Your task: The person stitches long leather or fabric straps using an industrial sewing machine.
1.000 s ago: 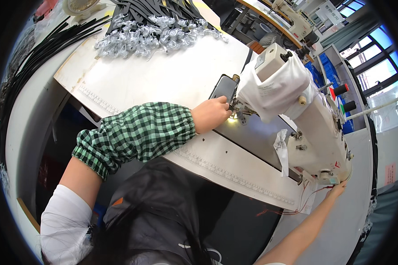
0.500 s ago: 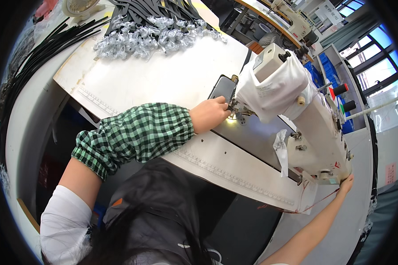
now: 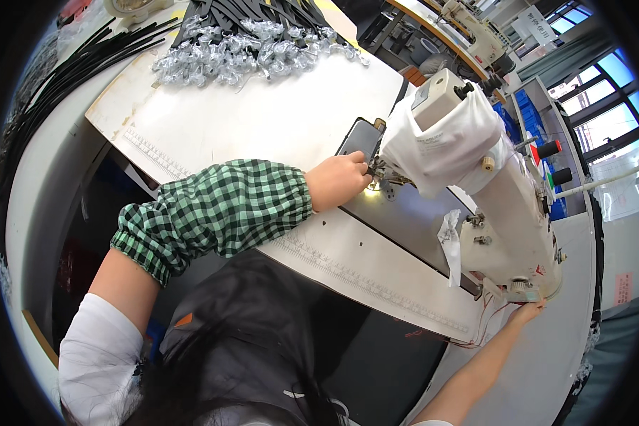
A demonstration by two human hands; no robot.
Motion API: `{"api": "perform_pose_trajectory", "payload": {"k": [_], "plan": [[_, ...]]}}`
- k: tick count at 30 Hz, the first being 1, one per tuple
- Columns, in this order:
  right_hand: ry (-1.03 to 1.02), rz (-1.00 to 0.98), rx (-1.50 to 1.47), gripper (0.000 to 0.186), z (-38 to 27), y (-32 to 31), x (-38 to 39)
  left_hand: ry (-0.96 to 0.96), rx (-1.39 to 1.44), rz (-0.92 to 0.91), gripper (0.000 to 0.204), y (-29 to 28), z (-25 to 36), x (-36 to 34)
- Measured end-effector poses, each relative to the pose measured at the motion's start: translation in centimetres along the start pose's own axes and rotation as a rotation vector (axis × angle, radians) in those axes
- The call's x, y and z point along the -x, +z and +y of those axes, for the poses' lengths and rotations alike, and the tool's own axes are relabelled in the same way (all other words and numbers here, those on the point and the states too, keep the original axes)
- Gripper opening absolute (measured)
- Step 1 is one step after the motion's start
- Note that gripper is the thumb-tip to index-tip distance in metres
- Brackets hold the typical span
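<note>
My left hand (image 3: 337, 181), below a green checked sleeve (image 3: 227, 206), reaches to the needle area (image 3: 380, 183) of a white sewing machine (image 3: 508, 216), its fingers curled beside a dark phone-like object (image 3: 362, 138); what they grip is hidden. A lit metal plate (image 3: 412, 224) lies under the needle. White cloth (image 3: 440, 138) covers the machine head, and a white strip (image 3: 451, 245) hangs near the pillar. My right hand (image 3: 525, 312) is at the lower right end of the machine, near red wires (image 3: 483, 323), fingers bent and partly hidden against the underside.
Black strips with clear plastic pieces (image 3: 248, 53) are heaped at the back of the white table (image 3: 192, 121); long black cords (image 3: 64, 85) lie left. Thread spools (image 3: 550, 149) stand right of the machine. Behind are another sewing machine (image 3: 479, 39), blue bins (image 3: 529, 110) and windows (image 3: 610, 121).
My right hand has shifted up the machine's end, then back down and left beneath it, the red wires moving with it. My left hand has barely moved.
</note>
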State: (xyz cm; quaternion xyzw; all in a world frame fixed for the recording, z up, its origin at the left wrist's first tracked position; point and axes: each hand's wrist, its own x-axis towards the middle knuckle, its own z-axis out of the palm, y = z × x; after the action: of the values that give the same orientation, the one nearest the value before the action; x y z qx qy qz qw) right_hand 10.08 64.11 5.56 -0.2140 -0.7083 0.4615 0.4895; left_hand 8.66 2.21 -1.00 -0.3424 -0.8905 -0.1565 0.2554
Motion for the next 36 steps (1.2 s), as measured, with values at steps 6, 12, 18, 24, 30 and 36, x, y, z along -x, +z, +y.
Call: {"api": "perform_pose_trajectory", "payload": {"k": [6,12,18,24,30,36], "plan": [[-0.089,0.001,0.450,0.055,-4.8,0.1,-3.8,-0.003,-0.050,-0.016,0.016,-0.5,0.0,0.4],[-0.094,-0.197,0.708,0.055,-4.4,-2.2,-9.8,0.033,-0.014,0.015,0.018,0.1,0.1,-0.2],[-0.038,-0.181,0.435,0.047,-3.9,0.0,-7.7,0.007,-0.008,-0.006,0.020,0.0,-0.3,0.2],[0.089,-0.254,0.550,0.044,-5.2,-1.3,-7.3,0.013,-0.022,0.018,0.014,0.3,-0.3,0.0],[0.036,-0.215,0.505,0.045,-4.4,-2.7,-7.7,0.025,-0.020,0.028,0.013,0.3,-0.2,-0.3],[0.064,-0.224,0.482,0.045,-4.3,-2.5,-7.3,0.009,0.006,0.000,0.016,0.3,-0.3,-0.4]]}}
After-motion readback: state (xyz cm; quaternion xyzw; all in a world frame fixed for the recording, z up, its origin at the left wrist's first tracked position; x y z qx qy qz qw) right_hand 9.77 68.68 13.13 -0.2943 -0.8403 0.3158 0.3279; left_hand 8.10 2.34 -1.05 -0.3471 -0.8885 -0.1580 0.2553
